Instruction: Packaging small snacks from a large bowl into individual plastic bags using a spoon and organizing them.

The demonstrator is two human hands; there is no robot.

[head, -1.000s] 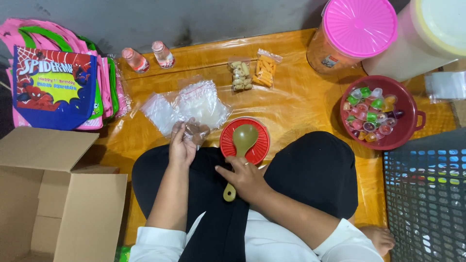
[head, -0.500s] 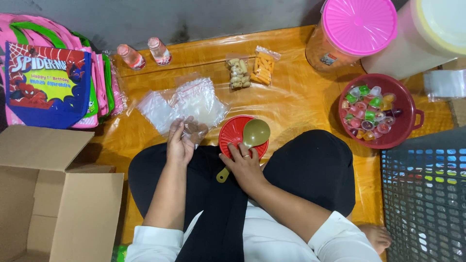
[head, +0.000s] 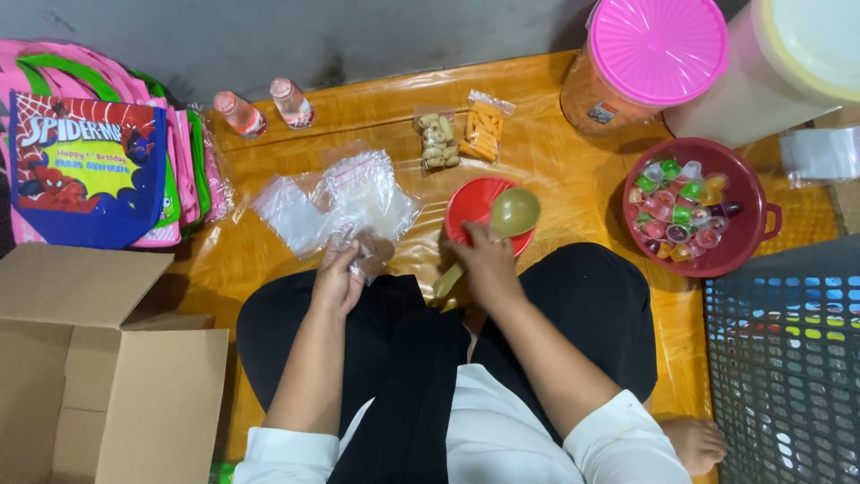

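Since the earlier frame, the green spoon (head: 512, 215) has been carried right over the red bowl (head: 473, 211) at frame centre by the right hand (head: 488, 265), closed on its handle. A small clear bag (head: 367, 253) is pinched by the left hand (head: 339, 278); it appears unfilled. Two packed snack bags (head: 461, 134) lie above.

Spoon (head: 512, 215) over bowl (head: 470, 204), bags (head: 336, 202) left
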